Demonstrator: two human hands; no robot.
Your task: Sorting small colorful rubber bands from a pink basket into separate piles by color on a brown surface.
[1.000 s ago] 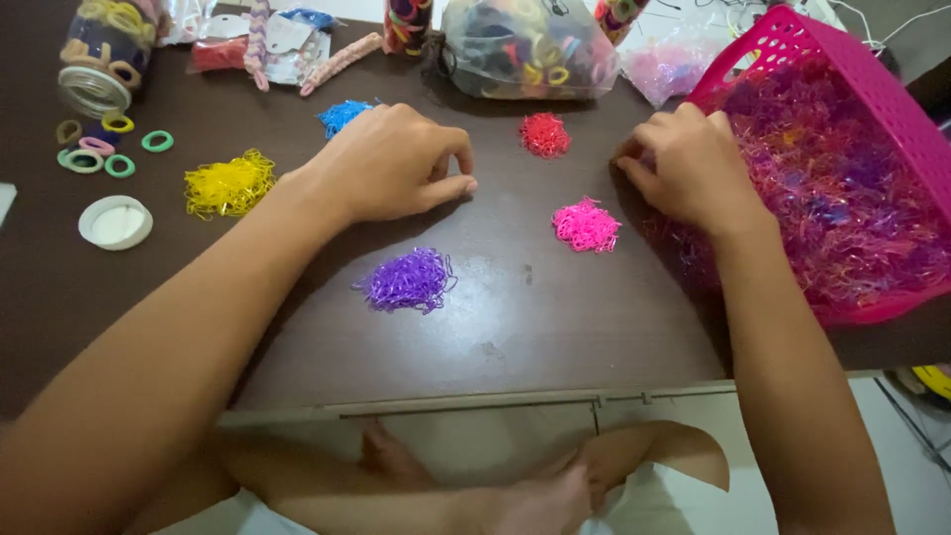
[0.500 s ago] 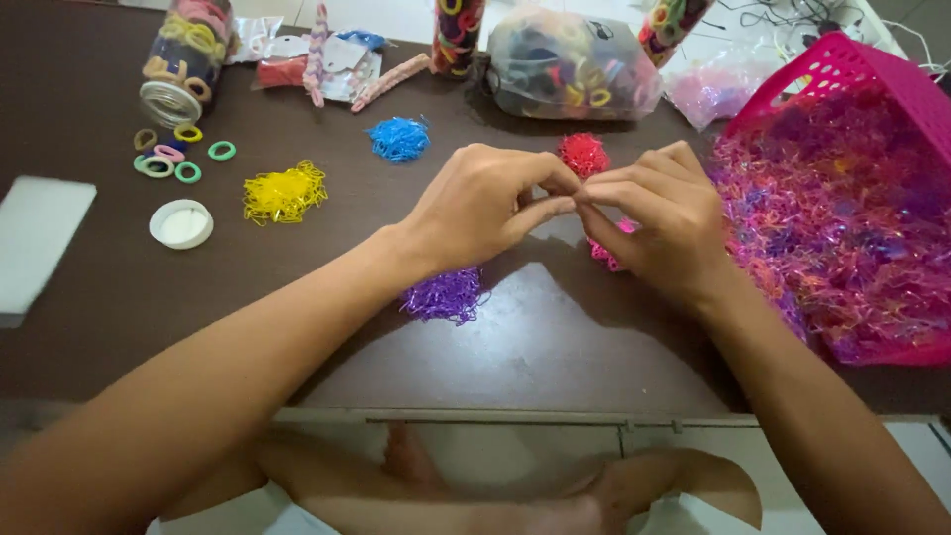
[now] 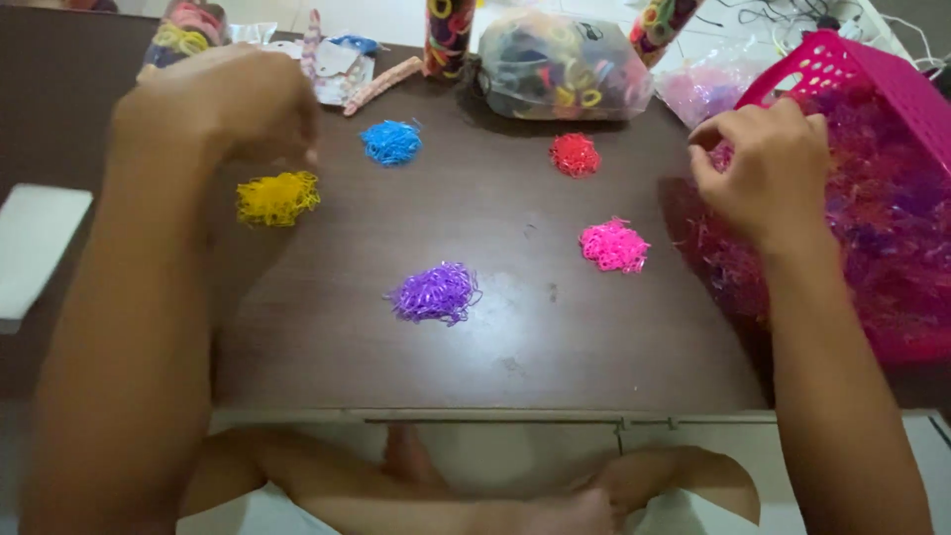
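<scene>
Nearest the viewer: bare legs under the front edge of the dark brown surface (image 3: 327, 337).

On the surface, nearest the front edge, a purple pile of small elastic bands (image 3: 436, 293), lying free w/ nothing touching it. Right of it and a bit further back, a pink pile (image 3: 614, 246), also free.

Left hand (image 3: 223, 104) is raised over the left part of the surface, above and just beside the yellow pile (image 3: 275, 197). It's motion-blurred; fingers curl downward, grip looks pressed together at the tips, prob. w/ something tiny pinched, but can't tell what or whether anything is held.

Right hand (image 3: 768, 168) sits at the mouth of the pink basket (image 3: 842, 61), which lies tipped toward the centre, full of mixed pink/purple bands (image 3: 872, 228) spilling onto the surface. Fingers curled in, grip pinched together among those loose bands at the basket's edge; thumb tip near forefinger.

Further back: a blue pile (image 3: 391, 142) left of centre and a red pile (image 3: 575, 155) right of centre, well apart from each other and from both hands.

At the far edge: a clear bag of assorted hair ties (image 3: 560, 64), a tall tube of ties (image 3: 448, 30) left of it, a jar of ties (image 3: 183, 25) behind the left hand, some packets between them. A white flat item (image 3: 35, 248) lies at the left border.
</scene>
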